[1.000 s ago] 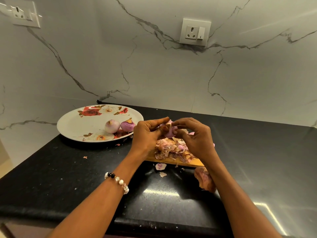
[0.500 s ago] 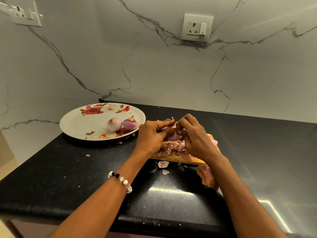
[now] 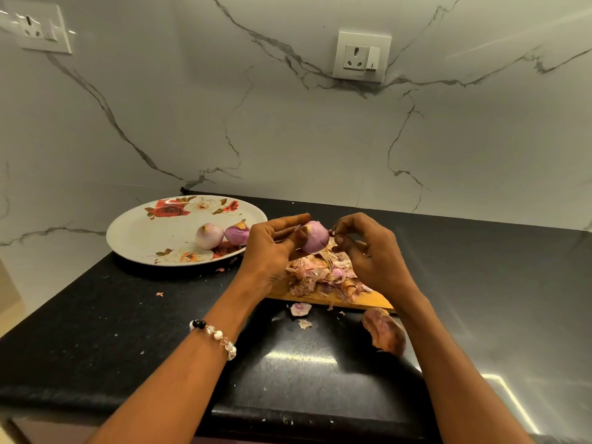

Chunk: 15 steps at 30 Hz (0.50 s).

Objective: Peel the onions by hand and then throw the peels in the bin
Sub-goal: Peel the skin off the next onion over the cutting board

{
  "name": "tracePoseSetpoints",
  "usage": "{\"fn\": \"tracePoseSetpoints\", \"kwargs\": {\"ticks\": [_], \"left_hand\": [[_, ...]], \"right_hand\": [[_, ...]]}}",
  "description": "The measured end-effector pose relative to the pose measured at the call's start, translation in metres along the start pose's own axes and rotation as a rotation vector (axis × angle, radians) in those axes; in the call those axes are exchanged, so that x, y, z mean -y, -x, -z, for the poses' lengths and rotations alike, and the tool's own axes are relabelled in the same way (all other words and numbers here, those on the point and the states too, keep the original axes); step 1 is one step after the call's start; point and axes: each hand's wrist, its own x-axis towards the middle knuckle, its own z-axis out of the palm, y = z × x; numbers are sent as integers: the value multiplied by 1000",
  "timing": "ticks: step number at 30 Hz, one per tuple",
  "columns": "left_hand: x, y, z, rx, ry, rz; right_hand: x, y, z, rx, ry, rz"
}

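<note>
Onion (image 3: pixel 315 237) sits in the left hand (image 3: pixel 272 248), raised above the heap of peels (image 3: pixel 323 274) on the board (image 3: pixel 358 301). The left fingers (image 3: pixel 288 221) curl round the onion's left side and grip it; most of its purple flesh shows bare, with a pale yellowish patch near the top. The right hand (image 3: pixel 371 251) is just beside the onion on its right, thumb and forefinger pinched together on a small scrap of skin (image 3: pixel 332 232) at the onion's edge, the other fingers loosely curled below.

The board lies on the black bench (image 3: pixel 128 331), partly hidden under both hands, with the peels piled on its middle. In front of the board a few loose bits rest on the bench: a pinkish piece (image 3: pixel 300 309), a smaller flake (image 3: pixel 304 323), and a large brown peel (image 3: pixel 384 331) close to the right forearm. Small crumbs are scattered further left.

A flowered plate (image 3: pixel 144 232) stands on the bench to the left of the hands, near the wall. Two onions lie on it side by side, touching or nearly so: a pale peeled one (image 3: pixel 209 235) and a darker purple one (image 3: pixel 236 233) with a dry tip. A bead bracelet (image 3: pixel 214 336) circles the left wrist. Two sockets are set in the marble wall, one (image 3: pixel 362 56) above the hands and one (image 3: pixel 38 30) at the far left
</note>
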Motion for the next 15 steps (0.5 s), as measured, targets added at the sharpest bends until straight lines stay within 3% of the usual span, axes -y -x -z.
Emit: {"fn": "tracePoseSetpoints", "kwargs": {"ticks": [8,12,15], "left_hand": [[1,-1,1,86,-54,-35],[-2,2,0,166,-50,-40],[-4,3,-2,178,-21,-38]], "right_hand": [[7,-2,0,-124,-99,-16],[8,-2,0,60,-287,-157],[7,0,-3,148,-233,-131]]}}
